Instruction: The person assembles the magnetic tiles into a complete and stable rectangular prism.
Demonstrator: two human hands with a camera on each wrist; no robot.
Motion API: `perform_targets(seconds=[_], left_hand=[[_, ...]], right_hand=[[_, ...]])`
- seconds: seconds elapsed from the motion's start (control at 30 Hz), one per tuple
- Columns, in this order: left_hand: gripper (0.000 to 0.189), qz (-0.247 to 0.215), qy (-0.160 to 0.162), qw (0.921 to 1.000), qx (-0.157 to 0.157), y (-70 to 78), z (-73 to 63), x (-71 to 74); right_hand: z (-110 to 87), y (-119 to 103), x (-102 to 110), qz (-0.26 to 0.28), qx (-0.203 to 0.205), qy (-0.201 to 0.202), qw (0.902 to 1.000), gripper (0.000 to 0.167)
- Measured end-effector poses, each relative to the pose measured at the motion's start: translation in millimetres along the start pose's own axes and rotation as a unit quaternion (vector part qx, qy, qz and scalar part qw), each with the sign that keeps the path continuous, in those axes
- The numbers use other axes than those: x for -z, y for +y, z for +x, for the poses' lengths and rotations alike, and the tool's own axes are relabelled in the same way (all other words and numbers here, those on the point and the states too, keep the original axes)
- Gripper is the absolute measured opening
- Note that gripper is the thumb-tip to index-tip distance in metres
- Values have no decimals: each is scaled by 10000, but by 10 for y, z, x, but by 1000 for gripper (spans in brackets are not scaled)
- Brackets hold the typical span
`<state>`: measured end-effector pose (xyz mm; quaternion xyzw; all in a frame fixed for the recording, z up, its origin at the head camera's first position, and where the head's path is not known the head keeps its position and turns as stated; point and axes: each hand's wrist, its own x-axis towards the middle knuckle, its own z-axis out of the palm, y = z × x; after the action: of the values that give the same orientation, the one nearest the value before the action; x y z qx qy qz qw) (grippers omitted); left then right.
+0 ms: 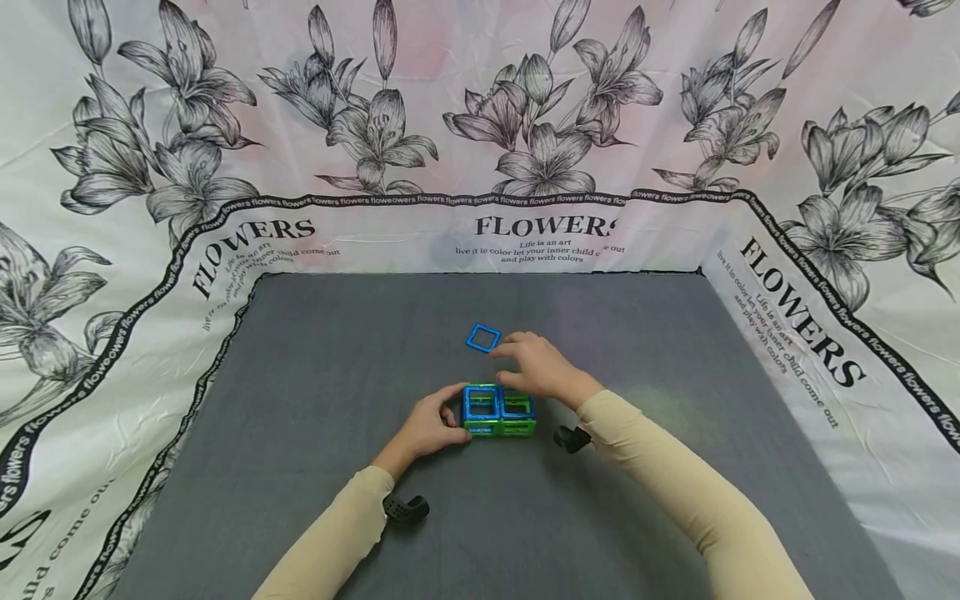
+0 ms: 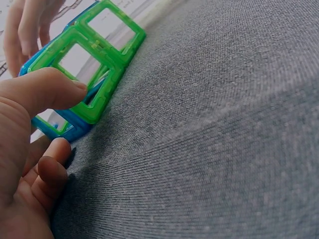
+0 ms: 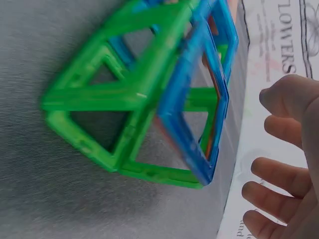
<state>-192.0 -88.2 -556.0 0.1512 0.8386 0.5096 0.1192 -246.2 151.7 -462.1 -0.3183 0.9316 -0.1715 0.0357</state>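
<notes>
A box of see-through magnetic tiles, blue on top and green on its near side, sits on the grey cloth. My left hand grips its left end. In the left wrist view, the thumb presses a green tile and the other fingers lie lower, partly hidden. My right hand is raised just beyond the box's right part, its fingers spread and holding nothing in the right wrist view. Beyond the box lies a loose blue square tile, close to my right fingertips. Whether they touch it, I cannot tell.
Grey cloth covers the work surface. White fabric printed with flowers and lettering rises along the back and both sides. Dark bands hang at both wrists.
</notes>
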Motion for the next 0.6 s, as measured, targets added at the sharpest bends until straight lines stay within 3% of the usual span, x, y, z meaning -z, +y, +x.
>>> perform_targets(seconds=[0.3, 0.6], left_hand=[[84, 39, 13, 9999, -113, -8, -3, -1], [82, 21, 153, 9993, -335, -42, 6, -14]], right_hand=[[358, 52, -30, 44, -394, -51, 9992, 38], [592, 86, -39, 38, -878, -240, 9958, 42]])
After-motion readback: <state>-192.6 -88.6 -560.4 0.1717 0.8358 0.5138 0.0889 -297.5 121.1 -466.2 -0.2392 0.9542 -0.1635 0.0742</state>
